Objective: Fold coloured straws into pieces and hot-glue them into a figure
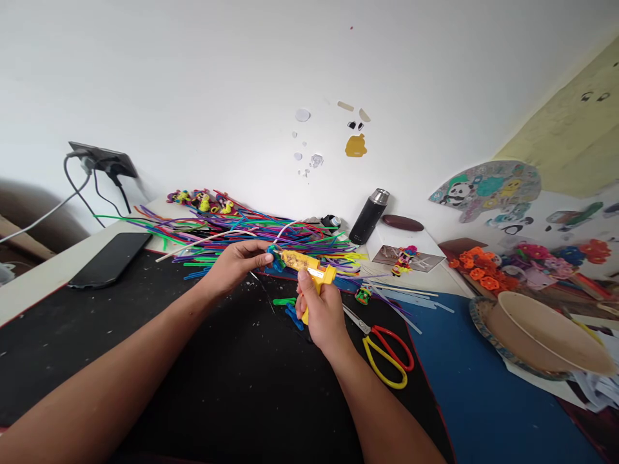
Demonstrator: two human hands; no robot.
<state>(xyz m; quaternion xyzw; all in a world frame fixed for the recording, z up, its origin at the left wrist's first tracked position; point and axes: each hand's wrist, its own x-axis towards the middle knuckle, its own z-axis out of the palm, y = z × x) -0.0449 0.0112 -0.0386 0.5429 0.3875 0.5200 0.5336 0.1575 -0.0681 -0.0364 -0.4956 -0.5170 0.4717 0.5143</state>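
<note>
My right hand (326,316) is wrapped round the handle of a yellow hot glue gun (302,261), whose nozzle points left. Between the fingertips of my left hand (242,261) is a small blue and green pipe-cleaner piece (277,259). The nozzle is right at this piece; whether they touch I cannot tell. Below the glue gun, a green bent pipe cleaner (284,301) and a blue bent pipe cleaner (294,317) lie on the black mat (217,386). Scissors (387,354) with one red and one yellow handle rest beside my right wrist.
Many coloured pipe cleaners (227,225) spread along the wall. A black phone (111,259) lies at left, near a wall socket (104,159) with cables. A black thermos (370,216), a white box (406,245) and a round basin (546,328) stand at right.
</note>
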